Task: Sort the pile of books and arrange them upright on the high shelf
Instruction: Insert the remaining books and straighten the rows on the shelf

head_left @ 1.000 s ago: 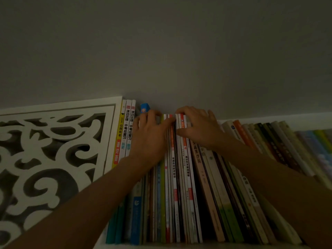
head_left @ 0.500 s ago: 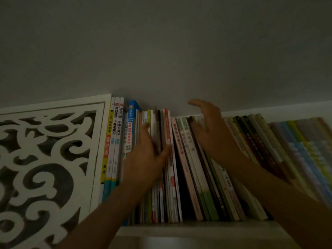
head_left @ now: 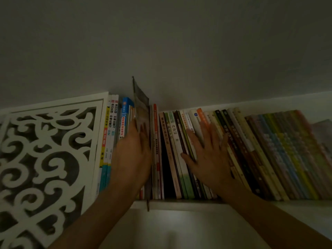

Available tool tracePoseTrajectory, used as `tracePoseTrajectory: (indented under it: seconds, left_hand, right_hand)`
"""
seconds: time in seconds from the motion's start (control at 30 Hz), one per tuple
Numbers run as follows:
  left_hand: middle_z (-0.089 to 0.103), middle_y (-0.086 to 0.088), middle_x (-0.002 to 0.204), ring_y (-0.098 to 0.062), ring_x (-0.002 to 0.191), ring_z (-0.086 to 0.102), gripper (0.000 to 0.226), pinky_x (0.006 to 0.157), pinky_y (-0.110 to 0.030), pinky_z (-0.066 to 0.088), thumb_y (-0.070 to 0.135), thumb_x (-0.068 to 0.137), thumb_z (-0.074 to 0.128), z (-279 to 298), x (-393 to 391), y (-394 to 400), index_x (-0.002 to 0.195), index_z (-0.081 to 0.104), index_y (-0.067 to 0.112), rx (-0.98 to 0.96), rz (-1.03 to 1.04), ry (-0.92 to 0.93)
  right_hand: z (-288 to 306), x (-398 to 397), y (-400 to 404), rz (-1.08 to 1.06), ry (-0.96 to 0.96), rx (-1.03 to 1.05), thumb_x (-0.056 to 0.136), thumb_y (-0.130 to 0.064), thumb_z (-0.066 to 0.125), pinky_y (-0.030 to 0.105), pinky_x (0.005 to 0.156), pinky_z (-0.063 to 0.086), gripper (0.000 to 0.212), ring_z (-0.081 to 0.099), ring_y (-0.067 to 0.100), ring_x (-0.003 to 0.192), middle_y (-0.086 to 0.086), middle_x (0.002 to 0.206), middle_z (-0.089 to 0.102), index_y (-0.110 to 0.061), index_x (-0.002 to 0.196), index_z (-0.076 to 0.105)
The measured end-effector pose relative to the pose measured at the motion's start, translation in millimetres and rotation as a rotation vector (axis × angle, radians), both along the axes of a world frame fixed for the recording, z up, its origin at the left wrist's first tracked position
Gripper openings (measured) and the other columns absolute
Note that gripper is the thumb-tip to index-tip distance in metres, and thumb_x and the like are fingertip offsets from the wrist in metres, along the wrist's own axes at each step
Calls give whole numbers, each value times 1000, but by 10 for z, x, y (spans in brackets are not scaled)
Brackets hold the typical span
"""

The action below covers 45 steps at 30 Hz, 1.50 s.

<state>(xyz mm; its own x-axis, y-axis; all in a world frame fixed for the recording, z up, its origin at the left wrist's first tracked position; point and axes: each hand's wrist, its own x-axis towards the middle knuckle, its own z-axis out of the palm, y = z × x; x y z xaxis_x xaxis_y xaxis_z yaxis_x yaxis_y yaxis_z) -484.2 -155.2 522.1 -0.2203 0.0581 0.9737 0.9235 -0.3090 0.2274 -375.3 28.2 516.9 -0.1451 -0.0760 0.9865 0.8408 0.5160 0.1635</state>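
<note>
Books (head_left: pixel 179 150) are seen packed upright along the high shelf (head_left: pixel 179 203), whose front edge lies nearest the camera. A thin dark book (head_left: pixel 142 108) is gripped by the left hand (head_left: pixel 133 155), fingers curled round it; it stands higher than its neighbours and sticks out past the shelf edge at the bottom. The right hand (head_left: pixel 210 155) is laid flat, fingers spread and straight, against the spines of the leaning books to the right. A dark gap (head_left: pixel 167 168) is left between the two hands' groups.

The step is judged to be the seating of the thin book in the row. It would best be guided straight and pushed back until flush, while the leaning spines are held off so the gap is not closed.

To the left, a white carved panel (head_left: pixel 45 159) bounds the row. Beyond, the books at far right (head_left: pixel 287 150) are blurred, and a plain grey wall (head_left: pixel 179 51) rises behind.
</note>
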Motion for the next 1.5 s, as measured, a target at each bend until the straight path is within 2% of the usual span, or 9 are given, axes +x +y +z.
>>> tracePoseTrajectory:
  seconds: [0.23, 0.37, 0.57, 0.7, 0.93, 1.07, 1.27, 1.43, 1.5]
  left_hand:
    - [56, 5, 67, 0, 55, 57, 28, 39, -11, 38, 16, 99, 33, -218, 182, -221, 126, 40, 14, 90, -19, -25]
    - [56, 14, 73, 1, 67, 59, 24, 52, -14, 47, 14, 99, 36, -168, 300, -358, 121, 43, 19, 154, -52, -14]
    - [53, 28, 80, 17, 74, 55, 31, 58, 0, 40, 12, 98, 37, -108, 418, -447, 96, 42, 42, 209, -153, -56]
    - [57, 30, 76, 17, 72, 56, 23, 59, -1, 42, 12, 99, 37, -130, 435, -312, 112, 45, 30, 146, -167, -47]
    - [57, 25, 88, 18, 79, 55, 29, 62, 0, 44, 10, 99, 36, -138, 505, -48, 125, 43, 21, 97, -244, -38]
    - [50, 27, 91, 22, 79, 53, 30, 64, 0, 44, 11, 99, 36, -167, 481, 129, 108, 39, 39, 41, -206, -31]
    - [60, 8, 100, -9, 85, 65, 32, 75, -41, 58, 26, 97, 40, -203, 338, 562, 129, 35, 28, -15, -130, -132]
    - [53, -7, 126, -19, 84, 62, 64, 65, -39, 56, 25, 95, 47, -55, 318, 941, 146, 8, 25, -9, 42, -48]
    - [42, -9, 132, -19, 98, 55, 61, 67, -29, 49, 32, 95, 45, -29, 276, 1082, 146, 15, 21, -4, 127, 3]
  right_hand:
    - [18, 71, -34, 30, -34, 24, 85, -45, 38, 61, 108, 4, 51, 15, 38, 140, 19, 152, 25, -31, 133, 46]
    - [47, 109, -34, 24, -46, 66, 74, -40, 70, 64, 103, 6, 47, 22, 45, 138, 20, 151, 29, -30, 120, 62]
    - [54, 131, -66, 62, -2, 72, 70, -38, 74, 65, 102, 8, 46, 26, 48, 135, 21, 149, 32, -29, 114, 66]
    - [53, 141, -59, 67, -8, 84, 69, -37, 76, 65, 102, 6, 44, 26, 49, 135, 21, 149, 32, -30, 112, 68]
    - [57, 182, -2, 104, -20, 118, 81, -40, 58, 65, 103, 4, 36, 22, 49, 137, 20, 151, 28, -29, 115, 65]
    - [59, 190, 2, 102, -29, 128, 83, -45, 32, 65, 103, 6, 49, 25, 48, 136, 21, 149, 31, -30, 118, 63]
    - [73, 201, 45, 50, -46, 147, 81, -43, 31, 63, 106, 2, 50, 15, 43, 139, 17, 152, 27, -34, 119, 62]
    - [90, 212, 62, 12, -59, 167, 81, -44, 32, 59, 108, -3, 49, 13, 42, 140, 15, 153, 25, -36, 121, 60]
    - [94, 216, 63, -5, -62, 162, 82, -45, 33, 59, 108, -3, 49, 13, 41, 141, 15, 154, 24, -36, 122, 58]
